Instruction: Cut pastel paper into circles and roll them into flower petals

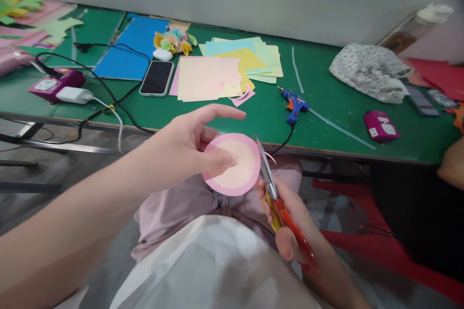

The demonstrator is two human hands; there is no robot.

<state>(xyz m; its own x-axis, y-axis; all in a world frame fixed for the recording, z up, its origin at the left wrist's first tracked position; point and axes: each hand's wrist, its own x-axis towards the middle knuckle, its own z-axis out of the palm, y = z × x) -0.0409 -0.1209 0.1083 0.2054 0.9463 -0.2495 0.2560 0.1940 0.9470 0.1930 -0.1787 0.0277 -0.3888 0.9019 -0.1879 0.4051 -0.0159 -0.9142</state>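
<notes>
My left hand (188, 147) pinches a round paper disc (234, 166), pale peach in the middle with a pink rim, held over my lap in front of the table edge. The thumb lies on top of the disc and the forefinger stretches out above it. My right hand (290, 224) is closed round the red and yellow handles of a pair of scissors (275, 198). The blades point up and meet the disc's right edge, where a thin pink paper sliver curls away.
On the green table (326, 101) lie a stack of pastel paper sheets (221, 70), a black phone (157, 78), a blue glue gun (294, 106), a blue sheet (132, 48), chargers with cables, a pink box (380, 126) and a patterned cloth (369, 71). Another person's arm shows at the right edge.
</notes>
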